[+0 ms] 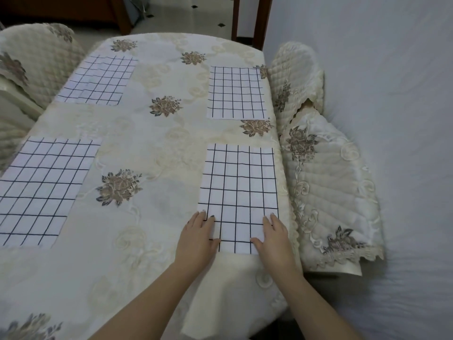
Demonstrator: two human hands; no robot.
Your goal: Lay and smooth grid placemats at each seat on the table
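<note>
i press my left hand [197,238] and right hand [274,238], fingers flat, on the lower-right placemat [239,190].

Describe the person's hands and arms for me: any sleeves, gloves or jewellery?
The left hand and right hand wear no gloves, rings or watch. No sleeve shows on either arm up to the picture's edge. The left hand's fingernails carry dark polish.
</note>
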